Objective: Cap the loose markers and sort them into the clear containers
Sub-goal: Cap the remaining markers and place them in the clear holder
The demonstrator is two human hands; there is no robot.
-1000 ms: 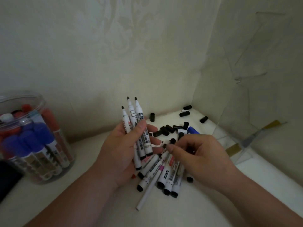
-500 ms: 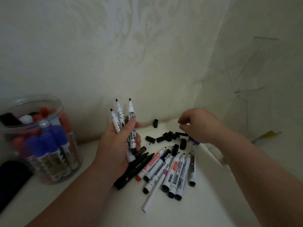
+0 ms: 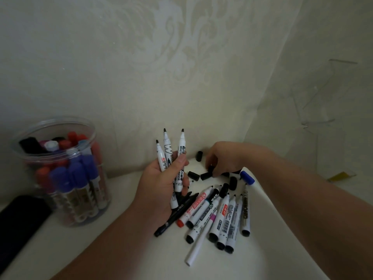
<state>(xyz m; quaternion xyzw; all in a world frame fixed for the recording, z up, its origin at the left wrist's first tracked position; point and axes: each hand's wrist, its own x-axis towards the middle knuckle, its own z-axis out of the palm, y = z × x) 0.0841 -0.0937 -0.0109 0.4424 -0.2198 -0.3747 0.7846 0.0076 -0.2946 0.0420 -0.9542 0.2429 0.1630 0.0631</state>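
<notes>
My left hand (image 3: 161, 186) grips three uncapped white markers (image 3: 179, 158) upright, black tips pointing up. My right hand (image 3: 224, 158) reaches over the scattered black caps (image 3: 193, 175) near the wall, its fingertips pinching one black cap (image 3: 211, 169). Several uncapped markers (image 3: 220, 215) lie in a pile on the white surface below both hands. A blue-capped marker (image 3: 247, 177) lies just right of the caps. A clear round container (image 3: 86, 128) at the left holds capped blue, red and black markers.
A dark flat object (image 3: 18, 223) lies at the left edge beside the container. A clear acrylic box (image 3: 323, 122) stands at the right against the wall. Patterned walls meet in a corner behind the caps.
My right hand left the marker pile, moved back toward the wall and lowered onto the loose caps. My left hand kept holding the three markers.
</notes>
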